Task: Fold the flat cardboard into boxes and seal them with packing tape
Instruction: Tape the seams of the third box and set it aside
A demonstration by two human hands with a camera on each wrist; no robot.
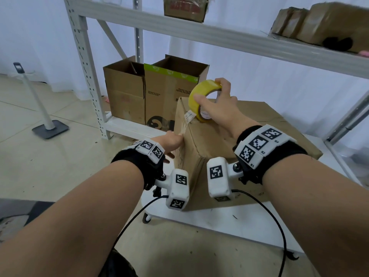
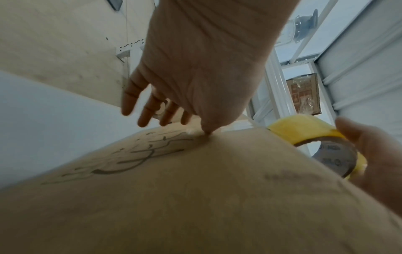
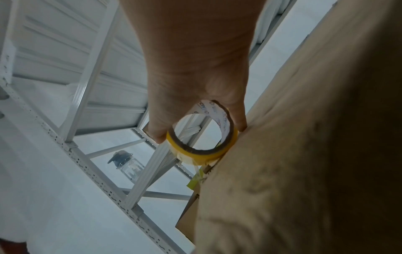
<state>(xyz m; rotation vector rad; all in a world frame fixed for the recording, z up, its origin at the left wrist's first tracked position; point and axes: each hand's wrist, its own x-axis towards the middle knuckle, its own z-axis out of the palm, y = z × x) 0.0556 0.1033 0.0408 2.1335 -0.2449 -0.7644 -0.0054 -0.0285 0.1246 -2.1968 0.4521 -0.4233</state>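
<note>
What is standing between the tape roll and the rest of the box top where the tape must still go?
Nothing visible. The right hand holds the tape roll at the far end of the box; the bare top runs back toward the wrist. The left hand presses the tape end on the box's side, out of that path.

Open floor point(image 1: 60, 166) lying left of the folded box point(image 1: 201, 148). Shelf post point(image 1: 87, 76) and two open cartons point(image 1: 155, 92) crowding close behind it, apparently not touching.
</note>
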